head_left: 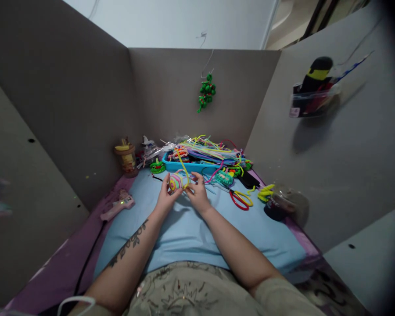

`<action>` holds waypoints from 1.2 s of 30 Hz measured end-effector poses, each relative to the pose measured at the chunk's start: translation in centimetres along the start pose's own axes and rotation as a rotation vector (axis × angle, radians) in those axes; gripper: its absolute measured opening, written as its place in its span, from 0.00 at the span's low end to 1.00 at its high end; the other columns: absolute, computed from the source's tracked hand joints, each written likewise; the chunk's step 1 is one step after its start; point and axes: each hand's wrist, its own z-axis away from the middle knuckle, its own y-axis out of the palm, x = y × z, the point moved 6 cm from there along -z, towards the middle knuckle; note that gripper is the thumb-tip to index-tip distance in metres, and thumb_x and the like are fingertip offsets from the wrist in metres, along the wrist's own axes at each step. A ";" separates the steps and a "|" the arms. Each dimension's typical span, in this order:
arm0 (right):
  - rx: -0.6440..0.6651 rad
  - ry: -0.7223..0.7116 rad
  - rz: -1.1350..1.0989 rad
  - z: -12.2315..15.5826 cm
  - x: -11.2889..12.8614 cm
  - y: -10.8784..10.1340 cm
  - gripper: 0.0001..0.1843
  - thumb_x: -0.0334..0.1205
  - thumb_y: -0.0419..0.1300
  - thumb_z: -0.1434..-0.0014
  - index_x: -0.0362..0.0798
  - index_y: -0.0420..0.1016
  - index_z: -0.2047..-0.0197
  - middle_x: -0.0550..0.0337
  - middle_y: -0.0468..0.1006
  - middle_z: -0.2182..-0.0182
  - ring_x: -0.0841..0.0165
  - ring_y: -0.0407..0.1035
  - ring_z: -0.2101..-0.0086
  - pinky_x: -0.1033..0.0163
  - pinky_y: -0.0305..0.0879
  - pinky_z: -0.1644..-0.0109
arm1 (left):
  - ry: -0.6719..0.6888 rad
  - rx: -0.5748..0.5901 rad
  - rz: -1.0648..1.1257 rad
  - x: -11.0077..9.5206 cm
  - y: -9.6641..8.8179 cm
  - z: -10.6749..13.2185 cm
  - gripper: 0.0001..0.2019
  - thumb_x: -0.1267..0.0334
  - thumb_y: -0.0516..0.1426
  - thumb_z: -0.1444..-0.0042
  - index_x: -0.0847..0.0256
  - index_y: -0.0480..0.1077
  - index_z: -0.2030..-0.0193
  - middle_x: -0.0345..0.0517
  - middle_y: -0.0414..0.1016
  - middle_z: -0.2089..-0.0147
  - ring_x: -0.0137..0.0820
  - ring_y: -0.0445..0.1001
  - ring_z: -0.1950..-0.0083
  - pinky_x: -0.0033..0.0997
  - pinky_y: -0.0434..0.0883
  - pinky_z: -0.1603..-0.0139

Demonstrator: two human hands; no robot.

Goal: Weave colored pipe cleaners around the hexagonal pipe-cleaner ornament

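Between my two hands, above the blue cloth, is a small round piece coiled from striped pastel pipe cleaners [175, 181]. My left hand [166, 192] grips its left side, thumb and fingers closed on it. On the other side, my right hand [198, 192] pinches a yellow pipe cleaner [183, 164] at the coil's right edge. One end of that yellow strand sticks up toward the tray. Just behind my hands stands a blue tray [192, 167] heaped with loose pipe cleaners [210, 149] in many colours.
Scissors [241, 199] with red and yellow handles lie right of my hands. A pink glue gun [118, 207] rests at the left, its cord running forward. Green pipe-cleaner pieces [157, 166] sit beside the tray. A brown cup [126, 158] stands back left; a black phone-like object [248, 179] lies right.
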 end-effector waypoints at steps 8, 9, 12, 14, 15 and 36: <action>0.211 -0.056 0.014 0.2 0.0 1.0 0.09 0.30 0.57 0.50 0.50 0.78 0.71 0.55 0.61 0.46 0.58 0.56 0.48 0.49 0.56 0.43 | 0.065 0.100 -0.184 0.0 -0.1 0.0 0.42 0.67 0.68 0.66 0.53 0.60 0.40 0.52 0.58 0.40 0.43 0.62 0.40 0.35 0.70 0.50; 0.215 -0.046 -0.003 0.2 -0.1 1.1 0.09 0.30 0.57 0.50 0.50 0.78 0.70 0.55 0.61 0.46 0.58 0.56 0.47 0.49 0.55 0.43 | 0.079 0.101 -0.221 0.0 -0.2 0.0 0.42 0.67 0.68 0.66 0.53 0.61 0.40 0.52 0.58 0.41 0.43 0.62 0.41 0.36 0.70 0.50; 0.219 0.037 -0.079 0.2 -0.7 1.3 0.07 0.32 0.57 0.49 0.50 0.77 0.71 0.55 0.62 0.47 0.59 0.57 0.47 0.50 0.53 0.40 | 0.130 0.096 -0.291 -0.2 -0.2 0.1 0.43 0.67 0.69 0.69 0.53 0.62 0.42 0.51 0.59 0.42 0.43 0.62 0.41 0.38 0.69 0.49; 0.207 0.126 -0.150 0.2 -1.2 1.4 0.05 0.36 0.59 0.49 0.49 0.77 0.72 0.55 0.63 0.47 0.60 0.59 0.47 0.52 0.55 0.42 | 0.147 0.073 -0.293 -0.3 -0.3 0.0 0.43 0.68 0.70 0.72 0.54 0.64 0.43 0.51 0.60 0.43 0.44 0.61 0.41 0.38 0.68 0.48; 0.196 0.168 -0.195 0.2 -1.4 1.4 0.05 0.37 0.59 0.49 0.49 0.77 0.72 0.55 0.63 0.48 0.60 0.60 0.48 0.54 0.58 0.44 | 0.150 0.049 -0.285 -0.4 -0.4 0.0 0.42 0.68 0.70 0.73 0.54 0.64 0.44 0.51 0.60 0.43 0.44 0.62 0.41 0.38 0.68 0.48; 0.032 0.270 -0.355 1.4 -0.1 2.3 0.19 0.37 0.56 0.48 0.55 0.69 0.51 0.59 0.75 0.57 0.65 0.72 0.62 0.60 0.70 0.58 | -0.149 -0.067 -0.120 1.8 -0.5 0.0 0.27 0.59 0.66 0.60 0.56 0.51 0.60 0.44 0.69 0.62 0.34 0.73 0.61 0.33 0.69 0.60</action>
